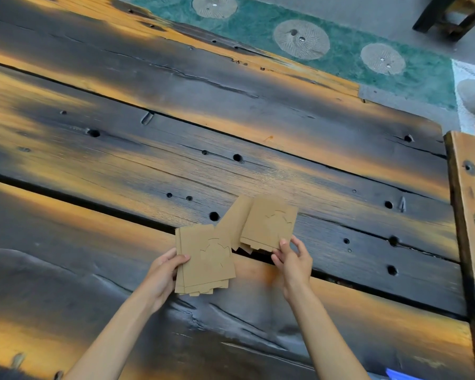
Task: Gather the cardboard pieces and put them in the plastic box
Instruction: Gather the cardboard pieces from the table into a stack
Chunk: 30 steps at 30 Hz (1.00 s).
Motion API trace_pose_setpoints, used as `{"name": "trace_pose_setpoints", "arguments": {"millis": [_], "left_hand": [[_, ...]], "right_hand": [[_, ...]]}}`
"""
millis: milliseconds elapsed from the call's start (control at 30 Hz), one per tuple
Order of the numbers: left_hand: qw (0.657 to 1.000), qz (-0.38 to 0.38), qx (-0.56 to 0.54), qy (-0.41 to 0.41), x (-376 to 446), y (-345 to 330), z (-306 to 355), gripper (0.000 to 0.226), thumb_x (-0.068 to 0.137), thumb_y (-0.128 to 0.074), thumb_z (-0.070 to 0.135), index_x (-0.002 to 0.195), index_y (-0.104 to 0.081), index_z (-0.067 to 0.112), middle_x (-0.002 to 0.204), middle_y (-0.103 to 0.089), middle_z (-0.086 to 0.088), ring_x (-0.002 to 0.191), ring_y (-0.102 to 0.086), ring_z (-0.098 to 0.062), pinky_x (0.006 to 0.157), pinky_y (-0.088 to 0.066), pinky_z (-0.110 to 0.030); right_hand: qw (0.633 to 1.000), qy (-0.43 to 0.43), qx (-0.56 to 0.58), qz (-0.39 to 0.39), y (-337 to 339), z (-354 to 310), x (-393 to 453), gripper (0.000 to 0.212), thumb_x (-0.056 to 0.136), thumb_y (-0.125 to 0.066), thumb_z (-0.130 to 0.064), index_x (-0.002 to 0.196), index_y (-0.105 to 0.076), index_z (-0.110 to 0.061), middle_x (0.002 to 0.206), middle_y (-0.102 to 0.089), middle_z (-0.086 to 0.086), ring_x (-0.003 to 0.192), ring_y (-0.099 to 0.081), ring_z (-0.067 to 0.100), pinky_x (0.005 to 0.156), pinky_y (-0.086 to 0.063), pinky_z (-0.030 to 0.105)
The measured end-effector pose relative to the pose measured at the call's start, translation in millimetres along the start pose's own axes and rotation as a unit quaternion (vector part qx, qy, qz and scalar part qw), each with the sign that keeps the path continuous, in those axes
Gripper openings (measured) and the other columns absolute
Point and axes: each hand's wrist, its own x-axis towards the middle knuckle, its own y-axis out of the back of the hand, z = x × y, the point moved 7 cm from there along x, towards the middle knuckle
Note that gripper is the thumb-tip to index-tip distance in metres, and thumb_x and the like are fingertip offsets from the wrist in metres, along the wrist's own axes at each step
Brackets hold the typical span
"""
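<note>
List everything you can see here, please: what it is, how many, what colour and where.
Cardboard stack: several brown pieces, in the left hand, centre.
Cardboard pieces: at least two, brown, in the right hand.
Plank table: one, charred black and orange, fills the view.
Wooden board: one, orange-brown, right edge.
Green mat: one, with three pale discs, on the floor beyond the table.
Blue thing: one corner, bottom right, cannot tell what.
Left hand: grip on the stack.
Right hand: pinching the pieces' lower edge.
</note>
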Motion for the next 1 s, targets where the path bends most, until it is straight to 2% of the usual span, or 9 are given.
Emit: {"name": "trace_pose_setpoints", "arguments": {"millis": [100, 233, 367, 467, 667, 800, 867, 933, 1000], "left_hand": [[1.0, -0.004, -0.006, -0.003, -1, -3, 1, 0.029, 0.099, -0.056, 0.007, 0.124, -0.068, 0.015, 0.117, -0.078, -0.009, 0.116, -0.068, -0.03, 0.087, -0.06, -0.049], [0.999, -0.022, -0.028, -0.01, -9, -10, -2, 0.031, 0.098, -0.057, 0.008, 0.127, -0.066, 0.015, 0.12, -0.077, -0.009, 0.115, -0.069, -0.027, 0.082, -0.062, -0.046], [0.997, -0.058, -0.052, -0.018, -19, -17, -10, 0.036, 0.095, -0.064, 0.014, 0.131, -0.064, 0.015, 0.126, -0.074, -0.01, 0.114, -0.071, -0.023, 0.088, -0.061, -0.046], [0.994, -0.083, -0.063, -0.023, -28, -23, -14, 0.042, 0.091, -0.067, 0.017, 0.133, -0.063, 0.014, 0.13, -0.072, -0.012, 0.117, -0.07, -0.027, 0.09, -0.06, -0.047], [0.99, -0.105, -0.085, -0.036, -46, -31, -25, 0.047, 0.088, -0.071, 0.013, 0.134, -0.06, 0.013, 0.131, -0.071, -0.013, 0.121, -0.068, -0.029, 0.088, -0.062, -0.045], [0.991, -0.091, -0.09, -0.031, -52, -25, -40, 0.051, 0.086, -0.071, 0.009, 0.135, -0.058, 0.012, 0.13, -0.072, -0.013, 0.119, -0.069, -0.029, 0.084, -0.063, -0.043], [0.992, -0.078, -0.093, -0.027, -53, -19, -46, 0.049, 0.087, -0.069, 0.006, 0.135, -0.058, 0.011, 0.129, -0.072, -0.014, 0.118, -0.07, -0.029, 0.082, -0.064, -0.042], [0.994, -0.058, -0.093, -0.023, -52, -13, -50, 0.043, 0.091, -0.065, 0.002, 0.132, -0.06, 0.01, 0.126, -0.073, -0.014, 0.115, -0.071, -0.029, 0.08, -0.064, -0.042], [0.994, -0.035, -0.097, -0.024, -51, -7, -50, 0.038, 0.093, -0.062, -0.001, 0.129, -0.062, 0.01, 0.124, -0.075, -0.013, 0.112, -0.072, -0.027, 0.077, -0.065, -0.04]], "right_hand": [[1.0, 0.021, 0.002, -0.013, 10, -22, -16, 0.028, 0.098, -0.067, -0.016, 0.124, -0.058, -0.023, 0.106, -0.072, 0.007, 0.088, -0.075, 0.017, 0.063, -0.06, 0.019], [0.995, 0.014, -0.031, -0.09, 8, -27, -47, 0.027, 0.095, -0.069, -0.014, 0.12, -0.064, -0.024, 0.105, -0.075, 0.008, 0.08, -0.075, 0.014, 0.059, -0.058, 0.02], [0.985, 0.01, -0.102, -0.14, 0, -12, -77, 0.027, 0.095, -0.068, -0.008, 0.121, -0.067, -0.015, 0.1, -0.075, 0.011, 0.07, -0.071, 0.014, 0.054, -0.053, 0.022], [0.978, 0.015, -0.139, -0.157, -2, 3, -91, 0.025, 0.095, -0.068, -0.007, 0.118, -0.067, -0.016, 0.089, -0.073, 0.007, 0.064, -0.071, 0.009, 0.049, -0.05, 0.021], [0.969, 0.02, -0.179, -0.167, 2, 28, -104, 0.024, 0.092, -0.072, -0.008, 0.112, -0.065, -0.02, 0.081, -0.074, 0.009, 0.066, -0.075, 0.013, 0.045, -0.05, 0.022], [0.951, 0.054, -0.252, -0.169, 6, 40, -106, 0.026, 0.088, -0.077, -0.016, 0.11, -0.068, -0.028, 0.069, -0.073, 0.001, 0.065, -0.072, 0.011, 0.051, -0.053, 0.027], [0.931, 0.09, -0.317, -0.159, 8, 44, -102, 0.022, 0.084, -0.079, -0.027, 0.102, -0.07, -0.036, 0.064, -0.072, -0.005, 0.064, -0.069, 0.005, 0.065, -0.057, 0.031], [0.913, 0.118, -0.356, -0.158, 4, 47, -97, 0.014, 0.082, -0.077, -0.038, 0.094, -0.071, -0.041, 0.07, -0.074, -0.01, 0.071, -0.069, 0.0, 0.076, -0.055, 0.028], [0.916, 0.127, -0.349, -0.151, -2, 46, -87, 0.006, 0.085, -0.073, -0.039, 0.092, -0.071, -0.039, 0.082, -0.074, -0.012, 0.08, -0.067, -0.002, 0.078, -0.054, 0.025]]}}
